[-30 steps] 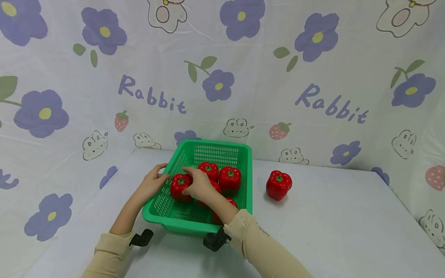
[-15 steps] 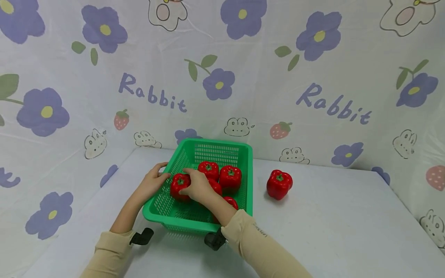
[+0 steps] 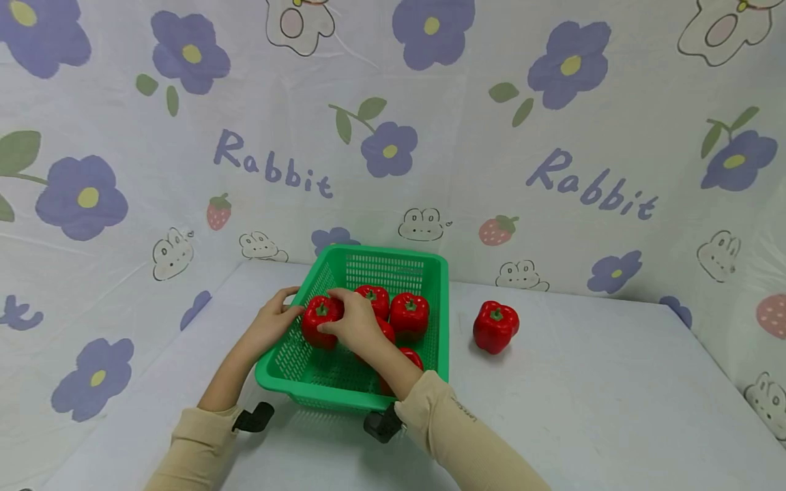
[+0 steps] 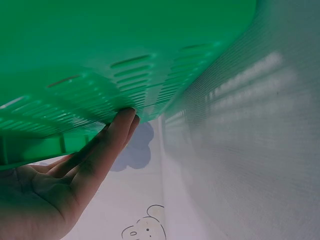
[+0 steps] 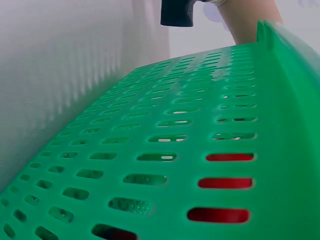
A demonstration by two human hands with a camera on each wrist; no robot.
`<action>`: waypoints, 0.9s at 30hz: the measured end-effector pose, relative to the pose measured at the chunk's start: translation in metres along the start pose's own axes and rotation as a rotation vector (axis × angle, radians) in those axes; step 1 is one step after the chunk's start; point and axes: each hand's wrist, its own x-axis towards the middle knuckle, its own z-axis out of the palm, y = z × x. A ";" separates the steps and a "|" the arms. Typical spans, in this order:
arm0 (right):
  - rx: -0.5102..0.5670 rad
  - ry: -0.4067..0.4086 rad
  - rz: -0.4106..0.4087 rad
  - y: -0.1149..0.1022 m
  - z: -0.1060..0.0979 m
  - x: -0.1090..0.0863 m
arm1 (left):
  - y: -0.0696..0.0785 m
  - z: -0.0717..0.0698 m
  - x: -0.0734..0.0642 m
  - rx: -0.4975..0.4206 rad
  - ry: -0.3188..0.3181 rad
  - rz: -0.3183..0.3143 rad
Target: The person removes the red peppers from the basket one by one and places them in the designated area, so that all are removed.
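In the head view, my right hand (image 3: 358, 324) grips a red bell pepper (image 3: 317, 331) at the left inside of the green basket (image 3: 445, 327), thumb in front and fingers behind it. My left hand (image 3: 273, 322) holds the basket's left side, thumb at the rim. The left wrist view shows its fingers (image 4: 107, 150) extended along the slotted outer wall. Several other peppers (image 3: 409, 315) sit in the basket, partly behind my right hand and forearm. The right wrist view faces the slotted wall (image 5: 165, 125); my right hand is hidden there, and red shows through the slots.
One more red bell pepper (image 3: 495, 329) stands on the white table (image 3: 589, 382), right of the basket. A patterned cloth (image 3: 467, 150) hangs close behind the basket. Black wrist cameras (image 3: 382, 424) sit near the basket's front edge.
The gripped pepper has risen slightly and shifted a little toward the back of the basket with my right hand. My left hand stays on the basket side.
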 end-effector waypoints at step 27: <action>0.224 0.123 -0.040 0.000 -0.059 -0.035 | -0.006 0.001 -0.003 0.025 0.023 0.022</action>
